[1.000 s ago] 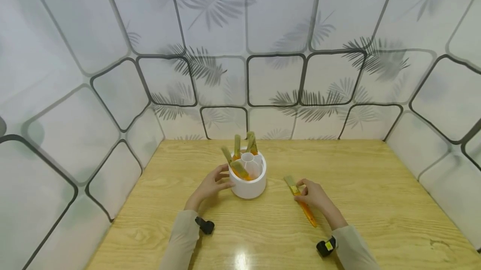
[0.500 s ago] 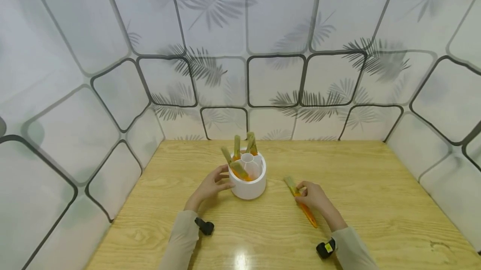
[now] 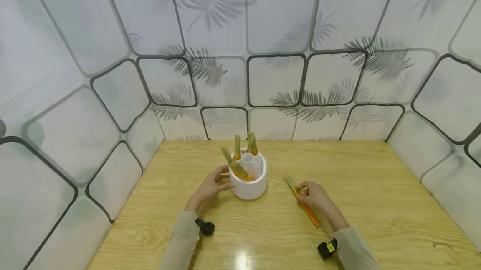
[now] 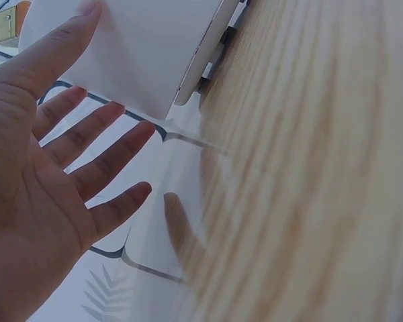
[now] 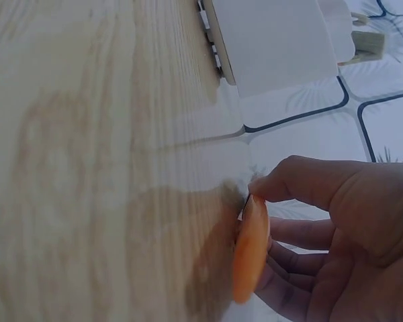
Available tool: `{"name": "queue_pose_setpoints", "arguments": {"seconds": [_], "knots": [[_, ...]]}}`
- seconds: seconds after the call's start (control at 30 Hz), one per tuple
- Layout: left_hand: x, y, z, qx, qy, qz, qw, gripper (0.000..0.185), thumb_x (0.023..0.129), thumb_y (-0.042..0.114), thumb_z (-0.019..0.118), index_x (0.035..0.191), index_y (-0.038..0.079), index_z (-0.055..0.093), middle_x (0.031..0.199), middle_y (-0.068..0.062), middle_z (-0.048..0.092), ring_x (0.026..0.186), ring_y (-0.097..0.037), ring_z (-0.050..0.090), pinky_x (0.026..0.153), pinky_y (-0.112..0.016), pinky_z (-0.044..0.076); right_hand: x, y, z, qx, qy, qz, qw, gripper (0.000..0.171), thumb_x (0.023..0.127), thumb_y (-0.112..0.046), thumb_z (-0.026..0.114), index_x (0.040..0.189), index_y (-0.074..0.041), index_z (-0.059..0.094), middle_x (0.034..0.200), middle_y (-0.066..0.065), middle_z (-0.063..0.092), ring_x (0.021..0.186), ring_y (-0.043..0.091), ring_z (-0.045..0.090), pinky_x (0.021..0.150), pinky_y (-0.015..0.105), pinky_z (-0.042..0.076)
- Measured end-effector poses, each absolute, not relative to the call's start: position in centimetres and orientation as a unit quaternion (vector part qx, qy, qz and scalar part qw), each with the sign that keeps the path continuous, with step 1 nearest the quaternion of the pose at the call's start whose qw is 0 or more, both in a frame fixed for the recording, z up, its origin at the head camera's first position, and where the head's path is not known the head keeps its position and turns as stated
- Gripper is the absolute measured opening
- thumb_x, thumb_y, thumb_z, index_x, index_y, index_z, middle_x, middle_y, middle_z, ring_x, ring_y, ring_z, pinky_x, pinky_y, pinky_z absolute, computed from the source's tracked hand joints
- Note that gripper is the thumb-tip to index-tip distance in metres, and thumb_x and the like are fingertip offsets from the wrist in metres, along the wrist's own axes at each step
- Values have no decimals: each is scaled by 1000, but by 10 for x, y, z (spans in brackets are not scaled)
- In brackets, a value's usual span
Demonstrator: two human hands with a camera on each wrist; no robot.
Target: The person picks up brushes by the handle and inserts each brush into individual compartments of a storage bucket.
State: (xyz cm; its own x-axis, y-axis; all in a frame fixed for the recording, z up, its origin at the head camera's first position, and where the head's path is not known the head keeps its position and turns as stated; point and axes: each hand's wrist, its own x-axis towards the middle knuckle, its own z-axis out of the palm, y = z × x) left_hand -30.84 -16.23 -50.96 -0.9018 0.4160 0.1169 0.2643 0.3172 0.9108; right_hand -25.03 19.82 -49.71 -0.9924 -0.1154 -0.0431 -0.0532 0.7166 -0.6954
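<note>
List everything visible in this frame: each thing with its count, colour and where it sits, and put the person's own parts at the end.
table: one, light wood grain, fills the lower part of the head view.
walls: pale grey panels with dark rounded outlines and leaf prints, on three sides of the table.
holder: one, white, round, with inner compartments, near the table's middle.
brushes in the holder: about four, orange handles, pale bristles pointing up; exact count hard to tell.
loose brush: one, orange handle, pale bristles, on the table to the holder's right.
wrist cameras: two, black, one on each wrist.
sleeves: two, beige.
left hand: fingers straight, touching the holder's left side.
right hand: pinches the loose brush near its bristle end.
</note>
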Motion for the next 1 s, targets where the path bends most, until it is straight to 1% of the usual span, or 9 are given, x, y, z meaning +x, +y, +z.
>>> {"name": "queue_pose_setpoints", "arguments": {"seconds": [0.13,0.23,0.4,0.53,0.67,0.83,1.0], "knots": [[-308,-162,-508,208,809,544,79,70,81,21,73,141,15,37,138,-13,44,122,-35,48,103,-50,38,-250,201,-496,-66,922,-380,37,29,79,-6,67,105,7,62,73,5,58,60,12,49,50,23,44],[-302,-161,-499,209,807,546,85,70,82,18,72,142,11,36,139,-17,43,122,-37,46,103,-53,37,-250,202,-496,-83,919,-383,37,28,79,-6,66,103,9,63,77,5,61,64,13,51,52,23,46],[-291,-160,-481,213,802,550,93,70,83,16,71,142,7,34,138,-18,43,122,-39,46,103,-54,36,-251,204,-496,-89,918,-384,39,26,80,-6,65,101,8,63,78,5,60,66,13,52,54,23,46],[-290,-159,-481,212,801,551,93,70,83,17,71,142,7,34,138,-18,43,122,-39,46,103,-54,36,-250,203,-496,-85,917,-388,44,24,82,-7,66,101,7,62,79,5,59,67,13,51,53,23,45],[-291,-159,-481,212,802,551,95,70,83,17,71,142,9,35,139,-17,42,123,-39,45,104,-54,35,-250,202,-495,-84,916,-391,44,23,84,-8,66,101,6,62,81,6,59,69,14,52,55,23,46],[-291,-160,-482,214,804,546,100,70,83,20,71,143,11,34,141,-16,40,124,-38,45,104,-54,35,-249,202,-493,-79,917,-389,37,26,85,-10,66,104,6,61,86,8,60,74,15,55,58,26,49],[-291,-160,-482,211,802,549,101,70,83,20,71,142,11,34,141,-16,40,124,-39,44,105,-54,34,-251,203,-493,-71,915,-396,28,28,85,-11,65,107,6,61,87,10,62,73,16,57,58,26,50]]}}
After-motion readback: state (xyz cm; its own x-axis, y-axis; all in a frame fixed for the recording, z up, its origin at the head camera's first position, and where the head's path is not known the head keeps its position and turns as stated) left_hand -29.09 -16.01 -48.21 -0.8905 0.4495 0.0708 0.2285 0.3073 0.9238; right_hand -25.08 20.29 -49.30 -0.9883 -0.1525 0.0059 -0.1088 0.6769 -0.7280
